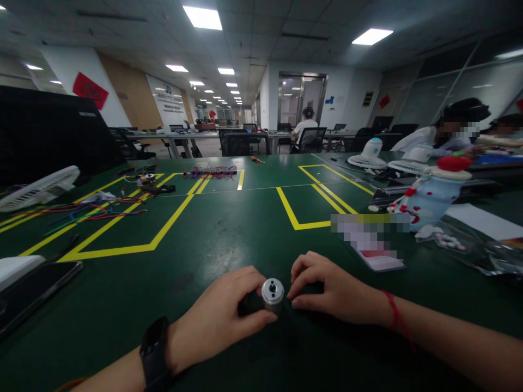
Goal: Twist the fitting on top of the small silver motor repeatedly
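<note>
- A small silver metal cylinder [272, 293] sits at the near middle of the green desk [229, 234], between the person's two hands.
- Its round end face, with a small hole at the centre, is turned up and toward the camera; the long axis appears to run roughly upright, tilted a little toward the near side. A dark part lies against its left side, mostly hidden by the hand.
- Left hand [223, 318]: fingers curled round the cylinder from the left, thumb tip pressed against its near side. It has hold of the piece. A black watch is on this wrist.
- Right hand [330, 291]: fingers bent, tips resting on the desk just right of the cylinder and touching or all but touching it; whether it grips cannot be told. A red string circles this wrist.
- Yellow tape lines [171, 218] mark rectangular bays on the desk beyond the hands; the patch between hands and tape carries nothing.
- Near left: a dark phone [36, 288] lying flat, well apart from the hands.
- Far left: loose coloured wires [93, 212] and a white fan [41, 188] tipped on its side.
- Far middle: a bundle of red and blue wires [210, 172] and a screwdriver [257, 159].
- Right: a flat card or booklet [378, 256], near the right hand; beyond it a white and blue figurine with a red top [433, 198].
- Far right: two more white fans [368, 155], with other people seated behind them.
</note>
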The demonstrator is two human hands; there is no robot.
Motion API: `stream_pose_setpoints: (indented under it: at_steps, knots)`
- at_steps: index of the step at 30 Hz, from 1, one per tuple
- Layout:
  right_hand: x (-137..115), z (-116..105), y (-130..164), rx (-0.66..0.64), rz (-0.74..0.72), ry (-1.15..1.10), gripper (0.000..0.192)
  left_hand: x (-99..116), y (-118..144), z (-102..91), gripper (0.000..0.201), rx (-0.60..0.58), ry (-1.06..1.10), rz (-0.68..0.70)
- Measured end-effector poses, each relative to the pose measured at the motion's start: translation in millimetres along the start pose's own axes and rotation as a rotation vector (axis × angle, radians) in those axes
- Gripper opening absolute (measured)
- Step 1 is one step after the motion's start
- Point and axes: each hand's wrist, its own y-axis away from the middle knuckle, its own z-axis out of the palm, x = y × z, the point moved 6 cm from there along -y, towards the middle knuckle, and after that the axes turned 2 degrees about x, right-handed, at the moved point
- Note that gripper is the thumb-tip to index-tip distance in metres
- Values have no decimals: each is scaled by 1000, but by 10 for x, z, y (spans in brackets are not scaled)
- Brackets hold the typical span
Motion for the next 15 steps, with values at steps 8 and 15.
stream_pose_setpoints:
  at_steps: [8, 15]
  knots:
    - [51, -131, -36, 41, 70, -217, 19, 9, -3, -14, 14, -1, -1, -6]
    - [759, -449, -71, 487, 362, -369, 27, -6, -9, -11, 12, 1, 12, -2]
